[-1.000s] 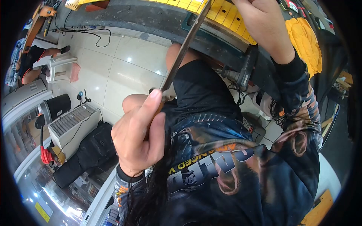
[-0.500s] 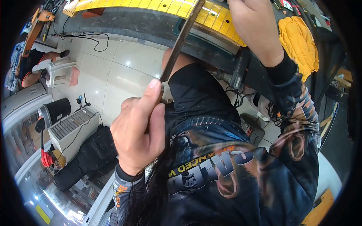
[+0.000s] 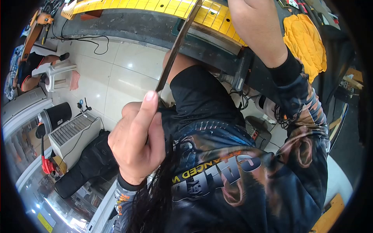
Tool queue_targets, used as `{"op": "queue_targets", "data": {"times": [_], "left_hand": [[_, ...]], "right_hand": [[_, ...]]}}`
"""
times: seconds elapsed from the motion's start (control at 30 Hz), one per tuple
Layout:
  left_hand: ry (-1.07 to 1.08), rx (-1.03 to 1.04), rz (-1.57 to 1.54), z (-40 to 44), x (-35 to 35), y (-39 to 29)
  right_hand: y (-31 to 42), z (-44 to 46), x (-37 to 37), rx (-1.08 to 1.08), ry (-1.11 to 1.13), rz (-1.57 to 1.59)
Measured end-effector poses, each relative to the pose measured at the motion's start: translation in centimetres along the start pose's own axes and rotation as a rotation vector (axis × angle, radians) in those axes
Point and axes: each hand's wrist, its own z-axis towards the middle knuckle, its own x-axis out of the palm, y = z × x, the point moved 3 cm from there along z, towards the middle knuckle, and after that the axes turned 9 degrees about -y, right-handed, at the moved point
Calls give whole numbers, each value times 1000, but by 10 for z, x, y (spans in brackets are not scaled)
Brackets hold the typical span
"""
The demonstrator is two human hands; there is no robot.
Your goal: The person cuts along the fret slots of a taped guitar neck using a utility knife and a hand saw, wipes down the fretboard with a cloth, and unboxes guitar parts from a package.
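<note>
My left hand [image 3: 138, 136] is closed round the near end of a long, narrow dark metal tool [image 3: 176, 48] that looks like a file, index finger stretched along it. The tool slants up and right, its upper part over a glossy yellow guitar fretboard [image 3: 155, 5] with black dots and thin frets. What shows of my right hand [image 3: 250, 9] is at the top edge, over the fretboard's right part; its fingers are out of frame. The neck lies along the dark workbench [image 3: 128, 23].
A yellow cloth [image 3: 305, 42] lies on the bench at the right. A clamp-like metal part [image 3: 241, 73] juts from the bench edge near my legs. At the far left, a person's legs [image 3: 37, 66] show beside a white stool [image 3: 60, 75]. A black case [image 3: 85, 163] lies lower left.
The fretboard and bench have shifted left and slightly up in the view. My right hand has moved left and up, its fingers further out of frame. My left hand still grips the tool.
</note>
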Motion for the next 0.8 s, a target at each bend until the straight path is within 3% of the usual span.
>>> {"op": "queue_targets", "data": {"times": [0.17,0.2,0.3,0.43,0.6,0.7,0.8], "left_hand": [[-17,38,104,29,25,-8],[120,-43,156,33,14,-20],[-23,100,87,1,1,-6],[52,-37,111,-18,-20,-13],[35,-18,121,10,1,-17],[10,-3,92,-4,-11,-16],[29,-10,110,-17,-21,-16]], "right_hand": [[9,-1,0,-3,-7,-34],[6,0,1,45,17,-46],[4,-1,5,-32,-19,22],[14,1,0,-18,27,-29],[12,2,1,52,35,-86],[13,1,3,-49,-2,-14],[13,2,0,-19,38,-104]]}}
